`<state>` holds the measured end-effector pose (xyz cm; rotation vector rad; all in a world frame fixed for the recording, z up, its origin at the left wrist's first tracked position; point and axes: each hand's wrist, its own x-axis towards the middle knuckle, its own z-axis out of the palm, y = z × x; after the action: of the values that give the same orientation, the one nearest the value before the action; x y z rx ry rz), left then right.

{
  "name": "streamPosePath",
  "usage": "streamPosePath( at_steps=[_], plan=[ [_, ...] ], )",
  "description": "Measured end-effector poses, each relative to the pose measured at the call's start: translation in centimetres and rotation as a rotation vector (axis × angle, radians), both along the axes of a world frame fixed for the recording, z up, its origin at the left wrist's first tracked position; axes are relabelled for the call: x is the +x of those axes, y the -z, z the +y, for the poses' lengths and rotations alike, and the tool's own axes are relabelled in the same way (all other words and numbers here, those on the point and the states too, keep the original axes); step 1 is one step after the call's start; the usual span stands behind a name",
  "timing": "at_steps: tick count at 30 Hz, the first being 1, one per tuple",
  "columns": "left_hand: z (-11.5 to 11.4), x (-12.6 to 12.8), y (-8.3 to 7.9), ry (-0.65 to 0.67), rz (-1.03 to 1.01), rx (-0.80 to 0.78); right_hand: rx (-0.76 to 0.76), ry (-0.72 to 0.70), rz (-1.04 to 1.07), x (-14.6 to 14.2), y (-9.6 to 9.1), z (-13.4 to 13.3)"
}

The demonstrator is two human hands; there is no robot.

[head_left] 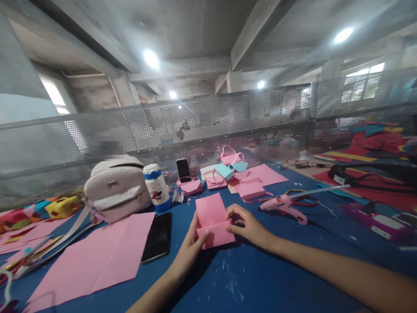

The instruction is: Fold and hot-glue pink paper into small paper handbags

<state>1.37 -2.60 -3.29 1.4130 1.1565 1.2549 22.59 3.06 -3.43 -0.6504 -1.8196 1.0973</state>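
Pinching pink paper just right of black phone on counter, left hand and right hand each with grip clamped on its folded-up lower flap; probably early, one fold made, upper half flat.

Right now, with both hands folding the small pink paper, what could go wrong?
The pink paper is pinched only at its sides by the left hand and right hand; the fold may slip and crease crooked.
The glue gun lies near the right arm; a sweep could knock it, and its tip may be hot.
The phone beside the left wrist could get pushed.
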Motion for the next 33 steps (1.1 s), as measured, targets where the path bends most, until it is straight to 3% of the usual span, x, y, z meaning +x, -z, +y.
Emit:
streamPosePath(
  at_steps=[7, 10, 16, 23, 28, 33],
  plan=[
    [-0.4, 0.2, 0.3, 0.135, -0.089, 0.036, -0.032, -0.011, -0.001, 0.1, 0.1, 0.2],
    [-0.2, 0.1, 0.3, 0.107, -0.182, 0.037, -0.071, 0.014, -0.005, 0.2, -0.1, 0.4],
    [-0.4, 0.2, -0.6, 0.05, -0.395, -0.156, -0.186, 0.026, 0.007, 0.4, -0.3, 1.0],
    [0.1, -0.5, -0.6, 0.054, -0.371, -0.161, -0.251, -0.011, 0.046, 0.8, -0.3, 1.4],
    [0.1, -0.6, 0.3, 0.231, -0.399, -0.193, -0.284, 0.032, 0.141, 1.0, -0.4, 1.4],
    [-0.4, 0.4, -0.7, 0.375, -0.261, -0.078, -0.262, 0.013, 0.2, 0.9, -1.2, 0.7]
  ],
)
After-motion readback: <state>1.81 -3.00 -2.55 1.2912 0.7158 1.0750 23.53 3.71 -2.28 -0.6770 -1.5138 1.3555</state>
